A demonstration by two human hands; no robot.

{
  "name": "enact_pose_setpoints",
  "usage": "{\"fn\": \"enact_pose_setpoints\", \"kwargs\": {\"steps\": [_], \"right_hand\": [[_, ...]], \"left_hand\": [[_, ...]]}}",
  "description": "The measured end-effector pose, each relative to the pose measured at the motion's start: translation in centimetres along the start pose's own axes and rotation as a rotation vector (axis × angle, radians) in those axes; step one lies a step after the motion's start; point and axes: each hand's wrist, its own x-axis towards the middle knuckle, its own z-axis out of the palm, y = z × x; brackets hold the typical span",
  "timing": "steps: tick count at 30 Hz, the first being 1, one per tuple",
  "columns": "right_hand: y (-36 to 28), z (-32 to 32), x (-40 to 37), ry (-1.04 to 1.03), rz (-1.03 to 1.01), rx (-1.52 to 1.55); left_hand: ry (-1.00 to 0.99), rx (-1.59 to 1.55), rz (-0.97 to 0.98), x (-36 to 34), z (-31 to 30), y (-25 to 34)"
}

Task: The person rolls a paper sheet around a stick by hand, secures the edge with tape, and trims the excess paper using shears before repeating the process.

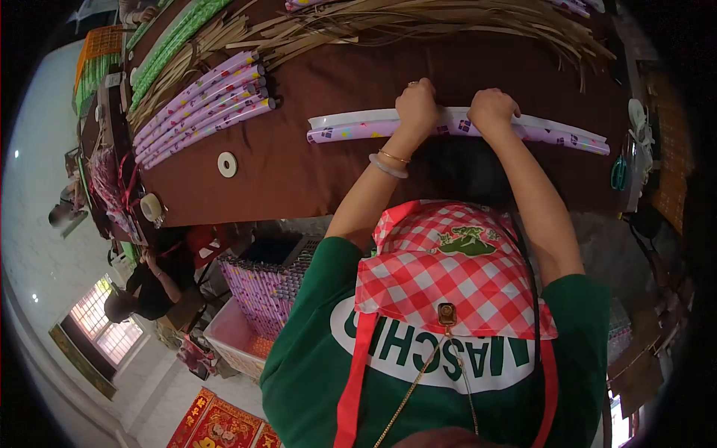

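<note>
We see both of the person's hands set on a long lilac paper roll [351, 133], printed with small coloured motifs and white along its far edge. It lies crosswise on the dark brown tabletop [299, 179], near the middle and just in front of the body. The left hand [417, 108] (a ring on one finger, a gold bangle and a pale one at the wrist) is curled into a closed fist over the roll, fingers wrapped round its far side. The right hand [493, 112] sits just beside it, closed over the same roll in the same way, and the roll's two ends stick out well past both fists. To the left, well apart from the hands, a row of finished lilac patterned tubes [202, 104] lies side by side at a slant, with green patterned tubes [172, 45] beyond them. A sheaf of tan dried leaf strips [418, 22] spreads along the far edge of the table. A flat white ring [227, 164] lies on the bare brown surface between the tubes and the roll, and green-handled scissors [618, 173] rest at the right end. A red-and-white checked cloth [448, 269] hangs over the person's green shirt. Below the table's left end, another person in dark clothes [149, 287] sits bent over.
</note>
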Motion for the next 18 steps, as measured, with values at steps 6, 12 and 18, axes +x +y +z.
{"fn": "enact_pose_setpoints", "kwargs": {"steps": [6, 12, 18], "right_hand": [[0.1, 0.5, 0.4, 0.003, 0.021, 0.019], [0.1, 0.6, 0.3, 0.003, 0.005, -0.018], [0.1, 0.7, 0.7, -0.002, 0.042, 0.012]], "left_hand": [[0.035, 0.022, 0.056, 0.1, 0.5, -0.4], [0.036, 0.103, 0.016, 0.0, 1.1, 0.5], [0.064, 0.169, -0.037, 0.4, 2.8, 1.5]]}}
